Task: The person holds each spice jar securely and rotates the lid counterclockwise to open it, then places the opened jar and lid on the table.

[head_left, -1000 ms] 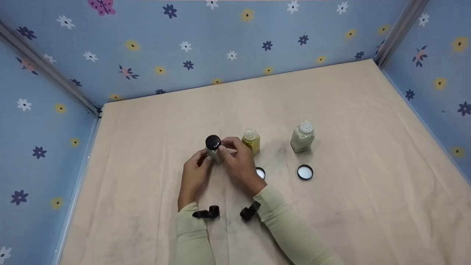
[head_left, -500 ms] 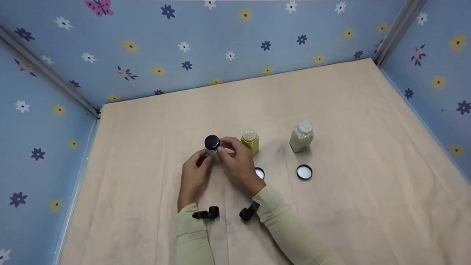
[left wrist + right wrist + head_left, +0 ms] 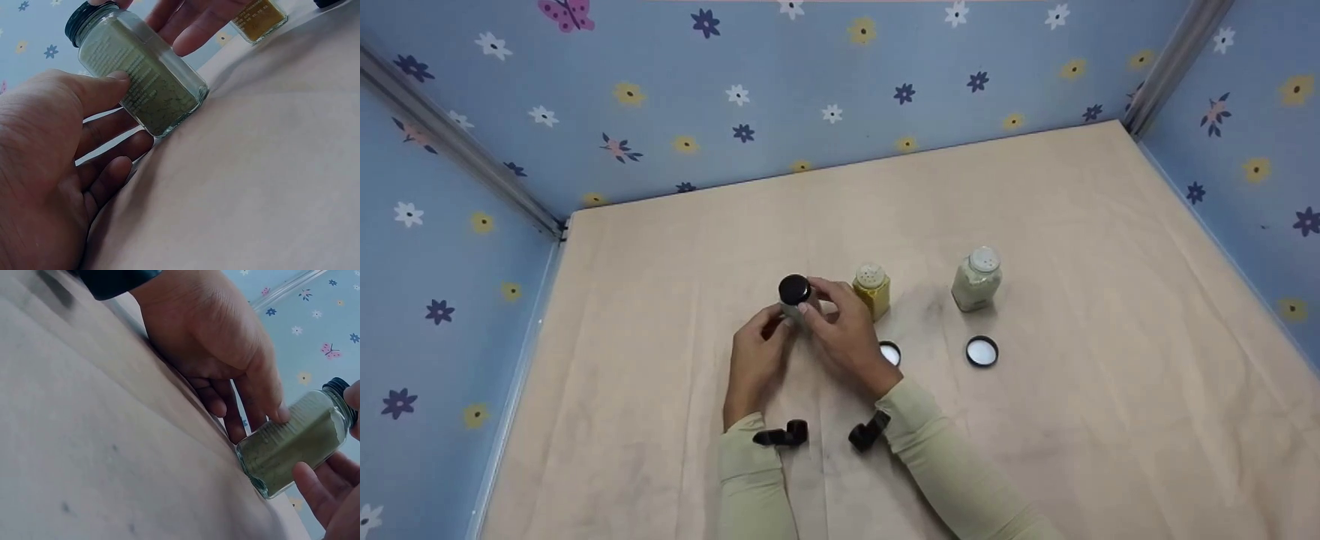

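Observation:
A glass spice jar (image 3: 146, 73) of greenish-brown contents stands on the cloth with its black lid (image 3: 795, 289) on top. My left hand (image 3: 756, 356) holds the jar's lower body between thumb and fingers. With thumb and forefinger, my right hand (image 3: 849, 330) pinches the lid at its rim; its other fingers extend along the jar's side, as the right wrist view shows. Just beyond the right hand is a yellow spice jar (image 3: 873, 292) with a perforated shaker top. An upturned black lid (image 3: 890, 354) lies by the right wrist, partly hidden.
Farther right stands a pale green jar (image 3: 976, 281) with a perforated white top. In front of it another black lid (image 3: 982, 351) lies with its white inside up. Blue flowered walls (image 3: 810, 75) border the cloth-covered table (image 3: 1110, 300) at the back and sides.
My right thumb has shifted slightly left and toward me along the lid's rim. The left hand and the jar keep their place.

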Available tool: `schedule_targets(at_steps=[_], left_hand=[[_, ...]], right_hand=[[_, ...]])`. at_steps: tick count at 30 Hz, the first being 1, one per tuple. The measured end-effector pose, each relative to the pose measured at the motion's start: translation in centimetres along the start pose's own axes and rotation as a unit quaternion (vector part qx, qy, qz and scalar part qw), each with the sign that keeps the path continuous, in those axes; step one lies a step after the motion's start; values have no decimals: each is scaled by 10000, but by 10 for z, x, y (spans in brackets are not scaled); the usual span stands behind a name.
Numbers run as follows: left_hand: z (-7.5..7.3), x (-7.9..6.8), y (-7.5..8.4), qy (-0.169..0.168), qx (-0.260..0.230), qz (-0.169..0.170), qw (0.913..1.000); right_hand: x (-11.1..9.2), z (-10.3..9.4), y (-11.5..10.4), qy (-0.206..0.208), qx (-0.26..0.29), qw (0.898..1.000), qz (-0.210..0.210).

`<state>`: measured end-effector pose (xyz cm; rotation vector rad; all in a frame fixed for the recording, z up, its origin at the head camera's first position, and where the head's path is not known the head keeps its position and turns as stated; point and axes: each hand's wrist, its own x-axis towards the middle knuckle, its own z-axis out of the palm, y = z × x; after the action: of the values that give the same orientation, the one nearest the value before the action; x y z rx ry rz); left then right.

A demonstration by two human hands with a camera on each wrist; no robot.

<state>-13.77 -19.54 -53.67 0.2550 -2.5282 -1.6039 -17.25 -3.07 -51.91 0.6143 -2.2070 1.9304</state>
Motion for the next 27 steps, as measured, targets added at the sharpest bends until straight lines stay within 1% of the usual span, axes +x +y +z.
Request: schedule_targets(at_steps=[7, 10, 14, 19, 22, 27], left_hand=[[-1, -1, 1, 15, 20, 37, 10000], [-1, -1, 1, 36, 61, 79, 9999], [0, -1, 0, 9, 119, 166, 9998], [0, -1, -2, 31, 47, 234, 9997], [0, -1, -1, 86, -8, 226, 9997], [0, 1, -1, 84, 11, 190, 9998]], right_hand=[[0, 0, -3, -244, -511, 9984, 28], [0, 1, -3, -194, -688, 9974, 67], [0, 2, -3, -61, -742, 9972, 111], [0, 3, -2, 25, -552, 9984, 106], [0, 3, -3, 72, -304, 9994, 137], [0, 3, -5, 211, -108, 9996, 175]])
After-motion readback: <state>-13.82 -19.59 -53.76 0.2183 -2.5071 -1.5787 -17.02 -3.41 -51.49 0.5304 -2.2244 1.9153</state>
